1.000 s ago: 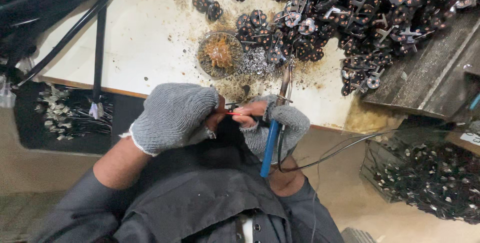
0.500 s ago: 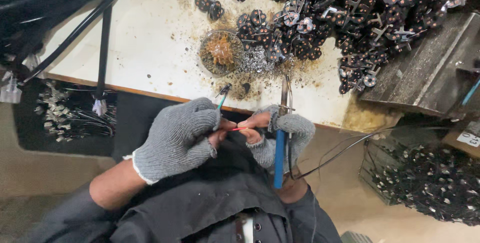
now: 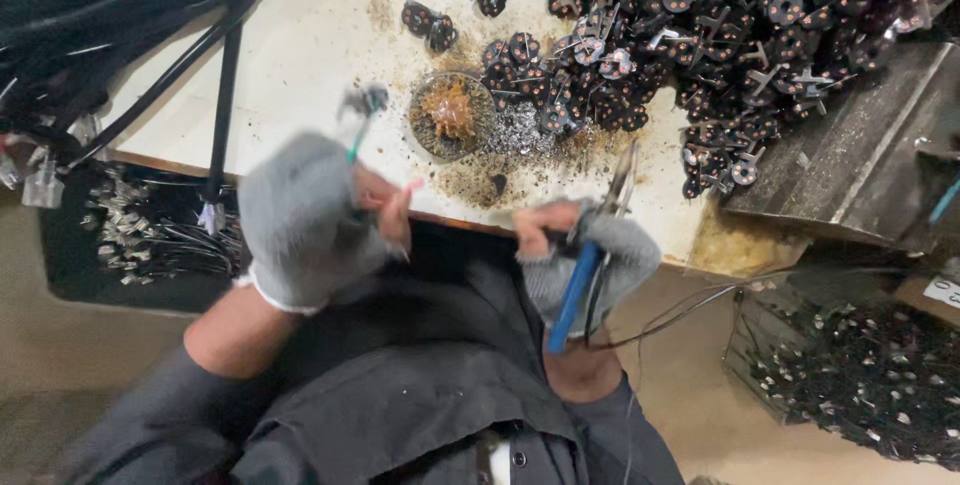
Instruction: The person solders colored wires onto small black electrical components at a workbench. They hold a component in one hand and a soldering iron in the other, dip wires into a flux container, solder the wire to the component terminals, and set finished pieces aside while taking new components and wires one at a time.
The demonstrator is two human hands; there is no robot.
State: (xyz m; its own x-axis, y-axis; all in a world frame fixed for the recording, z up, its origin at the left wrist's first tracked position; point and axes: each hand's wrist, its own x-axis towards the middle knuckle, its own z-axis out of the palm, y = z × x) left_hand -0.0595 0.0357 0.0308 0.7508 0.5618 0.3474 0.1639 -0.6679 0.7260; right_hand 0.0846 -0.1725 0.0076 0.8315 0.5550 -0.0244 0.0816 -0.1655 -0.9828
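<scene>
Round dish [image 3: 425, 130] holds brown paste; right hand [image 3: 585, 255] grips blue-handled pliers [image 3: 590, 255]

Bright overhead light on bench top, dim edges, motion blur on left hand [image 3: 300, 215].

Both the left hand [image 3: 300, 220] and the right hand [image 3: 590, 255] wear grey knitted cloth gloves with a matt, fuzzy surface. The pliers [image 3: 598, 245] have bare metal jaws and glossy blue plastic grips. The benchtop [image 3: 300, 55] is a pale, matt, stained surface. The black cables [image 3: 110, 5] have smooth plastic sheathing. The tray [image 3: 860, 160] is dull grey metal.
</scene>
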